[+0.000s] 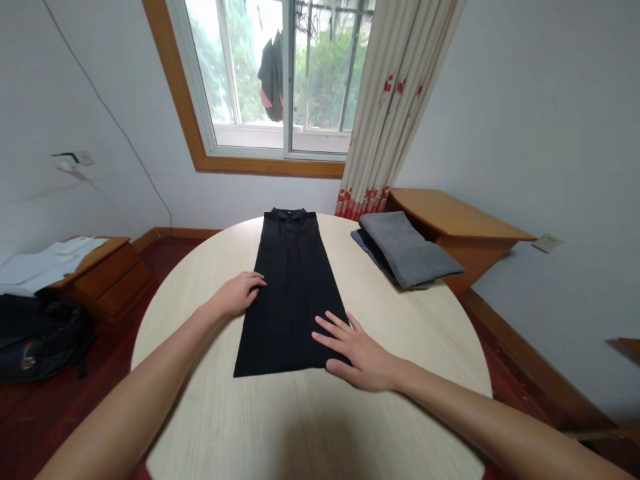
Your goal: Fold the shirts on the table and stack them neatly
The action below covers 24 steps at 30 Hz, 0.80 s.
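A black polo shirt (293,293), its sides folded in to a long narrow shape, lies flat on the round table (200,387). Its collar and buttons face up at the far end, and the hem is toward me. At the shirt's left edge, about halfway along, rests my left hand (240,292), fingers loosely bent with the tips on the cloth. My right hand (357,350) lies with spread fingers over the near right corner, the palm partly on the bare tabletop. Neither hand grips the fabric.
Folded grey garments (407,250) are stacked at the table's right rear. Behind them stands a wooden desk (450,213) beside a curtain (390,120). On the left are a low cabinet (107,280) with papers on top and a black bag (40,340) on the floor.
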Each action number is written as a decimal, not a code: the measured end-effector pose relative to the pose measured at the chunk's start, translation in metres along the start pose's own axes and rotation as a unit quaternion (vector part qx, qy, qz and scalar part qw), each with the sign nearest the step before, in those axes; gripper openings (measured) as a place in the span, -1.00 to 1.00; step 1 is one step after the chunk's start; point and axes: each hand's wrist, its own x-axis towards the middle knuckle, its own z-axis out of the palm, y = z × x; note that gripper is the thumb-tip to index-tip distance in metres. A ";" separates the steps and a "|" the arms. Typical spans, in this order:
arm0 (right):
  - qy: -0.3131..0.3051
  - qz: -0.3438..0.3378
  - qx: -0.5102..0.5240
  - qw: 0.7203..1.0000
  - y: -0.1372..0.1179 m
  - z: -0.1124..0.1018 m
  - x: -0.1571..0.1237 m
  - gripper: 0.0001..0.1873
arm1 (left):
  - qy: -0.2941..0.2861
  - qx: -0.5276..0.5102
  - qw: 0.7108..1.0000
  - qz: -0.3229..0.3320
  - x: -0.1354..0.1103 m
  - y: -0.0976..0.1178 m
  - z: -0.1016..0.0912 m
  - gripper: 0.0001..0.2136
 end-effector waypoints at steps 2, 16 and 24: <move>0.034 -0.003 0.030 0.999 0.014 -0.003 -0.001 -0.47 | -0.003 -0.013 1.000 -0.007 -0.016 0.001 -0.003 -0.61; 0.096 -0.005 0.044 0.994 0.093 -0.042 0.058 -0.63 | -0.020 -0.089 0.995 0.038 -0.053 0.012 -0.002 -0.72; 0.119 -0.034 0.023 0.992 0.066 -0.030 0.027 -0.84 | -0.016 -0.073 0.996 0.041 -0.071 0.040 -0.003 -0.73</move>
